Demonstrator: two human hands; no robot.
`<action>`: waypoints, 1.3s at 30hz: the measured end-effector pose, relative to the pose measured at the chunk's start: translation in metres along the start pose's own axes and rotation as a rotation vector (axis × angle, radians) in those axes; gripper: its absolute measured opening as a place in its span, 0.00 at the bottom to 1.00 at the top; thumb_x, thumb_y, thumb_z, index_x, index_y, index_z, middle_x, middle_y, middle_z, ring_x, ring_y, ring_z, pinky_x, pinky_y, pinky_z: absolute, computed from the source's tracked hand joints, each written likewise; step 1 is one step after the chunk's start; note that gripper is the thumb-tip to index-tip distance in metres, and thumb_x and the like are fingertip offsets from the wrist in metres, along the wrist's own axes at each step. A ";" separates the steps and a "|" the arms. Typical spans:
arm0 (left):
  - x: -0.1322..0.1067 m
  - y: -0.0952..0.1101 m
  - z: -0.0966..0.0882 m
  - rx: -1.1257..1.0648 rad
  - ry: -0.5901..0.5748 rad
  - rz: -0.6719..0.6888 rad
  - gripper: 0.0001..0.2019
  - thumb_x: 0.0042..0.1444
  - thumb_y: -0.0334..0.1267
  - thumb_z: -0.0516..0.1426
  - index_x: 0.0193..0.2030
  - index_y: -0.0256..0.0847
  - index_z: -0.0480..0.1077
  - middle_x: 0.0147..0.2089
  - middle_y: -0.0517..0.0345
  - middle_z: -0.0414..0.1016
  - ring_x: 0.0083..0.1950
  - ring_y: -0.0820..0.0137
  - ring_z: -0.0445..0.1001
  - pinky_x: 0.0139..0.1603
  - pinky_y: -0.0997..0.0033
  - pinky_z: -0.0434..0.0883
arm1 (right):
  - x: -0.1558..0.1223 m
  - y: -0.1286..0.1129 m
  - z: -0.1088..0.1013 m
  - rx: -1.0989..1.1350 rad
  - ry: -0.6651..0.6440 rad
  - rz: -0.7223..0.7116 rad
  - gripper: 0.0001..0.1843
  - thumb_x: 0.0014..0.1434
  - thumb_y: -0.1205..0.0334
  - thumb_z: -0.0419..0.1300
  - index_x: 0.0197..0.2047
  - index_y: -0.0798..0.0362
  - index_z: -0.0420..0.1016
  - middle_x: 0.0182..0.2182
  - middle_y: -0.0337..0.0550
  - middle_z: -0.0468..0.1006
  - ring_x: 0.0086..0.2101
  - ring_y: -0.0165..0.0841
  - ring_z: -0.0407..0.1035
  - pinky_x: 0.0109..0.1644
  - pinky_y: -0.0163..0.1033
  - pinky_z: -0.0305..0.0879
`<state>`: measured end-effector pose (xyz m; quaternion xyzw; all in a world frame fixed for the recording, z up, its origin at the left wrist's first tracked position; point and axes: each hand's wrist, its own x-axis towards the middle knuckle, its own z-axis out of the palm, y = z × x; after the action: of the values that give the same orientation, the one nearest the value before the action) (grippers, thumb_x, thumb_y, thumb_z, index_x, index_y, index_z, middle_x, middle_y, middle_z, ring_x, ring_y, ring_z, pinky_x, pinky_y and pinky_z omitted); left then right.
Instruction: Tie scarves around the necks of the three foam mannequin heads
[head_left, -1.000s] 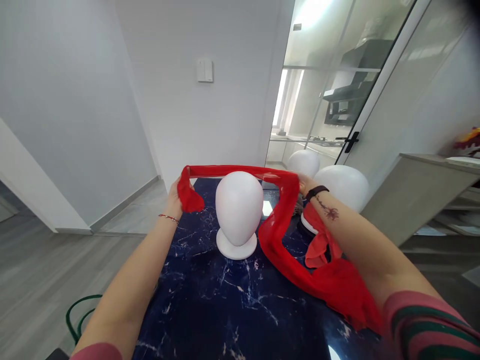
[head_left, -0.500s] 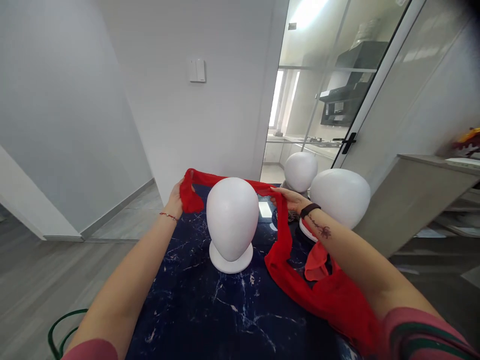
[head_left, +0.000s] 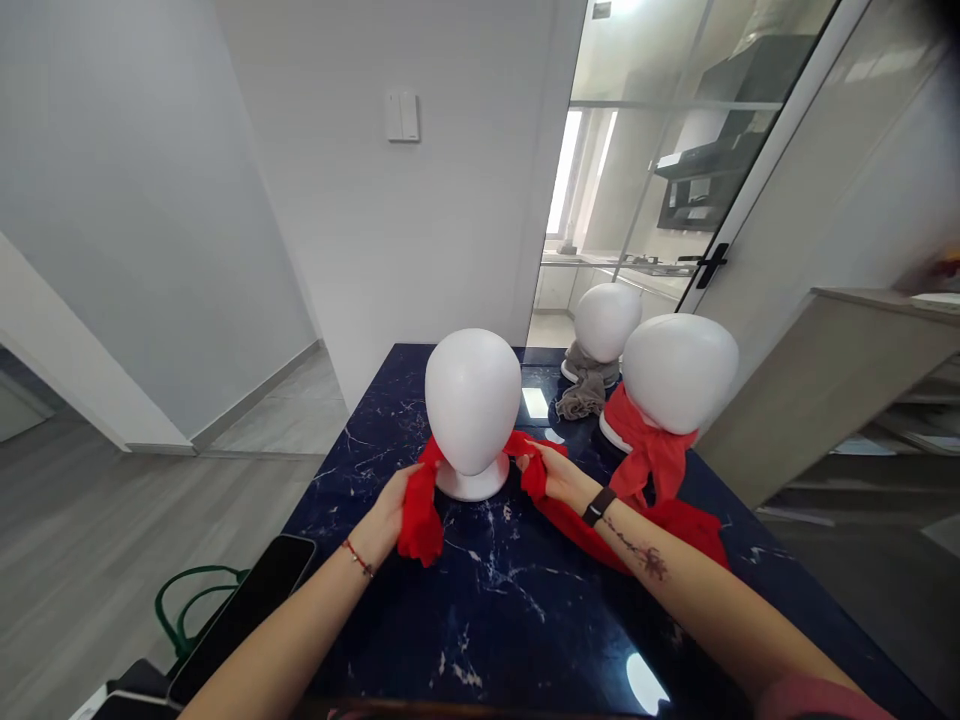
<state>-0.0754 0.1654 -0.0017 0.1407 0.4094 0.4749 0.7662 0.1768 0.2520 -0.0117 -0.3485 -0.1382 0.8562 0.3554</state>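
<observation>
A white mannequin head (head_left: 472, 400) stands upright on its round base at the middle of the dark blue marbled table (head_left: 480, 620). A bright red scarf (head_left: 421, 520) passes behind its neck. To the left of the base, my left hand (head_left: 391, 505) is closed on the scarf, whose short end hangs down in front of the fingers. My right hand (head_left: 551, 470) grips it on the right side. From there the long part lies across the table to the right, passing under my right forearm. The back of the neck, with the cloth behind it, is hidden.
A second white head (head_left: 679, 370) at the right wears a knotted coral scarf (head_left: 652, 450). Behind it, another white head (head_left: 607, 320) has a grey-brown scarf (head_left: 585, 390). A black flat object (head_left: 247, 610) and green handles (head_left: 187, 600) are at the lower left.
Both hands have come down and nearer, bringing the red scarf from behind the top of the head to neck height. My view has shifted slightly, showing more of the table.
</observation>
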 end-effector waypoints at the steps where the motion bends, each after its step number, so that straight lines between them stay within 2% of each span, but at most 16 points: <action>1: 0.000 -0.013 0.003 -0.006 0.017 -0.026 0.10 0.57 0.31 0.48 0.28 0.36 0.66 0.16 0.61 0.68 0.15 0.75 0.67 0.17 0.79 0.67 | 0.000 0.008 0.002 0.005 -0.001 0.004 0.12 0.66 0.67 0.43 0.32 0.56 0.62 0.17 0.34 0.68 0.17 0.21 0.66 0.22 0.23 0.65; 3: 0.001 -0.031 0.011 -0.014 0.022 -0.066 0.07 0.55 0.31 0.50 0.31 0.35 0.68 0.19 0.58 0.71 0.18 0.72 0.70 0.21 0.75 0.69 | 0.001 0.021 0.006 0.014 -0.003 0.006 0.11 0.66 0.68 0.44 0.32 0.56 0.61 0.17 0.34 0.67 0.16 0.21 0.65 0.22 0.23 0.65; 5: 0.002 -0.040 0.018 -0.039 -0.036 -0.099 0.07 0.51 0.28 0.51 0.35 0.34 0.70 0.23 0.55 0.75 0.23 0.69 0.74 0.27 0.71 0.72 | 0.004 0.029 0.010 0.024 0.001 0.000 0.12 0.66 0.68 0.44 0.31 0.56 0.61 0.16 0.33 0.66 0.16 0.20 0.64 0.23 0.22 0.66; 9: 0.001 -0.036 0.027 -0.128 -0.233 -0.097 0.14 0.48 0.24 0.51 0.42 0.31 0.70 0.34 0.50 0.78 0.35 0.67 0.77 0.43 0.68 0.71 | 0.007 0.036 0.014 0.036 0.018 -0.016 0.11 0.65 0.67 0.45 0.31 0.56 0.62 0.16 0.33 0.66 0.16 0.21 0.64 0.22 0.23 0.66; 12: 0.004 -0.033 0.028 -0.186 -0.283 -0.066 0.11 0.53 0.29 0.52 0.43 0.31 0.70 0.37 0.48 0.78 0.40 0.64 0.77 0.47 0.66 0.70 | 0.006 0.036 0.012 0.035 0.023 0.000 0.12 0.65 0.66 0.46 0.30 0.56 0.62 0.15 0.33 0.64 0.15 0.22 0.63 0.20 0.23 0.64; 14: 0.008 -0.036 0.025 -0.169 -0.236 -0.073 0.09 0.56 0.31 0.52 0.40 0.31 0.70 0.34 0.49 0.77 0.38 0.65 0.77 0.46 0.66 0.70 | 0.005 0.036 0.010 0.029 0.025 0.021 0.12 0.65 0.65 0.46 0.29 0.56 0.61 0.13 0.32 0.62 0.14 0.22 0.61 0.19 0.23 0.62; 16: 0.010 -0.040 0.022 -0.129 -0.203 -0.066 0.07 0.56 0.28 0.51 0.33 0.32 0.70 0.23 0.54 0.74 0.31 0.68 0.75 0.43 0.69 0.71 | 0.004 0.037 0.009 0.021 0.030 0.033 0.13 0.65 0.64 0.46 0.29 0.56 0.60 0.13 0.31 0.60 0.13 0.22 0.59 0.18 0.23 0.60; 19: 0.008 -0.043 0.015 -0.097 -0.252 -0.041 0.15 0.55 0.26 0.49 0.18 0.37 0.65 0.11 0.62 0.59 0.20 0.74 0.67 0.44 0.72 0.70 | 0.003 0.038 0.007 0.019 0.035 0.018 0.12 0.65 0.65 0.45 0.29 0.56 0.60 0.12 0.30 0.58 0.13 0.21 0.58 0.17 0.22 0.59; 21: 0.001 -0.040 0.010 -0.032 -0.316 -0.049 0.17 0.54 0.27 0.50 0.15 0.38 0.64 0.09 0.64 0.55 0.16 0.77 0.62 0.45 0.71 0.70 | 0.004 0.040 0.006 0.023 0.033 0.004 0.12 0.65 0.65 0.44 0.30 0.56 0.61 0.13 0.30 0.58 0.13 0.21 0.57 0.17 0.22 0.59; 23: -0.007 -0.036 0.005 0.135 -0.401 -0.082 0.12 0.54 0.27 0.51 0.21 0.35 0.70 0.09 0.63 0.58 0.16 0.76 0.64 0.45 0.68 0.70 | 0.004 0.040 0.005 0.029 0.026 -0.004 0.12 0.65 0.65 0.44 0.31 0.56 0.62 0.13 0.30 0.57 0.13 0.21 0.57 0.17 0.22 0.58; 25: -0.014 -0.033 0.003 0.331 -0.457 -0.154 0.08 0.52 0.28 0.54 0.33 0.32 0.75 0.15 0.58 0.69 0.21 0.72 0.71 0.44 0.65 0.70 | 0.005 0.040 0.004 0.040 0.011 -0.009 0.12 0.65 0.65 0.44 0.32 0.57 0.62 0.13 0.30 0.57 0.13 0.20 0.55 0.17 0.22 0.58; 28: -0.018 -0.033 0.003 0.431 -0.467 -0.205 0.15 0.50 0.28 0.58 0.46 0.31 0.73 0.37 0.44 0.79 0.39 0.62 0.77 0.47 0.61 0.69 | 0.005 0.039 0.003 0.056 -0.008 -0.004 0.12 0.65 0.66 0.43 0.32 0.57 0.62 0.14 0.30 0.57 0.12 0.19 0.53 0.16 0.20 0.55; 30: -0.016 -0.034 0.005 0.365 -0.443 -0.153 0.19 0.47 0.26 0.60 0.49 0.32 0.71 0.47 0.42 0.76 0.50 0.59 0.74 0.54 0.61 0.67 | 0.004 0.038 0.002 0.063 -0.015 0.012 0.13 0.66 0.66 0.42 0.32 0.57 0.62 0.14 0.29 0.55 0.12 0.18 0.52 0.16 0.19 0.54; 32: -0.011 -0.034 0.007 0.231 -0.396 -0.106 0.21 0.49 0.29 0.61 0.51 0.31 0.70 0.50 0.41 0.74 0.54 0.60 0.71 0.57 0.62 0.65 | 0.003 0.037 0.002 0.067 -0.021 0.034 0.14 0.66 0.65 0.41 0.31 0.57 0.61 0.13 0.29 0.54 0.11 0.17 0.51 0.16 0.18 0.53; 36: 0.000 -0.032 0.013 -0.079 -0.323 -0.121 0.26 0.58 0.45 0.53 0.55 0.24 0.65 0.49 0.36 0.75 0.54 0.58 0.72 0.55 0.62 0.67 | -0.002 0.037 0.006 0.071 -0.038 0.053 0.14 0.66 0.66 0.41 0.31 0.57 0.61 0.13 0.28 0.53 0.11 0.17 0.50 0.15 0.18 0.53; 39: 0.007 -0.034 0.018 -0.177 -0.271 -0.092 0.25 0.61 0.41 0.48 0.58 0.22 0.61 0.48 0.36 0.75 0.53 0.58 0.73 0.55 0.60 0.68 | -0.005 0.042 0.014 0.068 -0.058 0.053 0.13 0.66 0.66 0.42 0.32 0.58 0.62 0.14 0.29 0.56 0.12 0.18 0.51 0.15 0.19 0.54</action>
<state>-0.0391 0.1567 -0.0145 0.1166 0.2652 0.4503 0.8446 0.1482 0.2187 -0.0200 -0.3147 -0.1097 0.8794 0.3400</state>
